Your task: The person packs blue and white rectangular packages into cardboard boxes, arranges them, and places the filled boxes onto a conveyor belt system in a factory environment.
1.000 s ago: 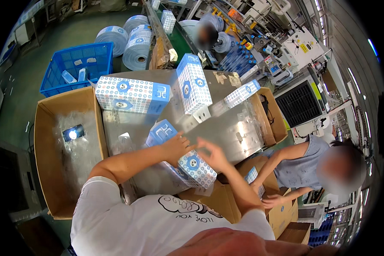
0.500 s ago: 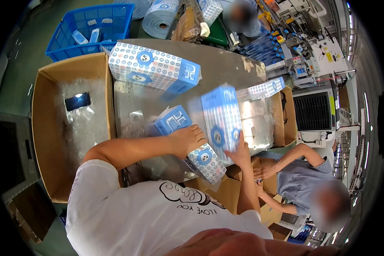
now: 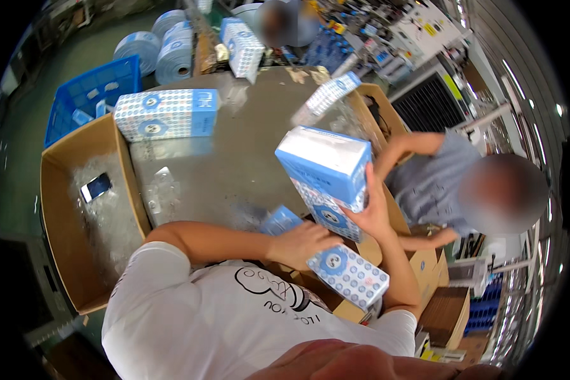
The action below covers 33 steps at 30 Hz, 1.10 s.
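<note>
One near pack [image 3: 351, 275] fills your left hand [image 3: 305, 246], one tilted pack [image 3: 326, 166] your right hand [image 3: 368, 214], and the desk [image 3: 247, 149] extends leftward to the carton's [image 3: 62, 196] edge.

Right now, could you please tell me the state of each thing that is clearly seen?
Lower pack: closed, tilted, gripped by left hand
Upper pack: closed, tilted, gripped by right hand
Table pack: lying down, not held
Phone: lying on clear plastic, screen state unclear
Left box: open
Blue basket: open, small packs inside
Rolls: wound

Two held packs [image 3: 326, 180] [image 3: 348, 275], one phone [image 3: 96, 188], one blue basket [image 3: 123, 75]
</note>
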### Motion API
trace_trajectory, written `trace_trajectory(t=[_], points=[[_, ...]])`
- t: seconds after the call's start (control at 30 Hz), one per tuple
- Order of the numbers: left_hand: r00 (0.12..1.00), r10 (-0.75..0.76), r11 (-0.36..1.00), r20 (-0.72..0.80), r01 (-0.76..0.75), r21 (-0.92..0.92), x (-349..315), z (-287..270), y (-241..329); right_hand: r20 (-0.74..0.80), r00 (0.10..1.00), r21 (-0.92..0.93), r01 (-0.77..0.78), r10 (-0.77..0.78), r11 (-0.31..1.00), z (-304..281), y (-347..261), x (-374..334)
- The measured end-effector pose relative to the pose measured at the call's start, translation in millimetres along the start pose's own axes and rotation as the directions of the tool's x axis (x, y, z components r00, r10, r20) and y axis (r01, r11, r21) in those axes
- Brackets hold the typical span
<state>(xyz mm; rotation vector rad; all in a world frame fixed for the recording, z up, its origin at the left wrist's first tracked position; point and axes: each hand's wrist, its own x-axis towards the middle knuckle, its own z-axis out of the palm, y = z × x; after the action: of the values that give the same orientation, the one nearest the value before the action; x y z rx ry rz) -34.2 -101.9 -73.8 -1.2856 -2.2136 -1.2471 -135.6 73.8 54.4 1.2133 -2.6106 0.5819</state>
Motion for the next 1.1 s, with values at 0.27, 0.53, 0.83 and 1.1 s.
trace_trajectory(t=[0.27, 0.53, 0.83, 1.1], points=[[0.192, -0.116, 0.957, 0.975, -0.242, 0.161, -55, 226, -14, 0.192, 0.886, 0.063, -0.441, 0.423, 0.895, 55, -6, -228], [0.084, -0.138, 0.870, 0.987, 0.487, 0.080, -111, 169, -80, 0.264, 0.854, -0.097, -0.439, 0.449, 0.893, 354, 11, -316], [0.487, -0.671, 0.264, 0.559, 0.862, -0.434, -149, 49, -82, 0.639, 0.748, 0.557, -0.288, -0.181, 0.779, 199, 52, 54], [0.510, -0.753, 0.313, 0.415, 0.833, -0.456, -230, -4, -66, -0.020, 0.898, -0.336, -0.420, 0.440, 0.843, 292, 66, 268]])
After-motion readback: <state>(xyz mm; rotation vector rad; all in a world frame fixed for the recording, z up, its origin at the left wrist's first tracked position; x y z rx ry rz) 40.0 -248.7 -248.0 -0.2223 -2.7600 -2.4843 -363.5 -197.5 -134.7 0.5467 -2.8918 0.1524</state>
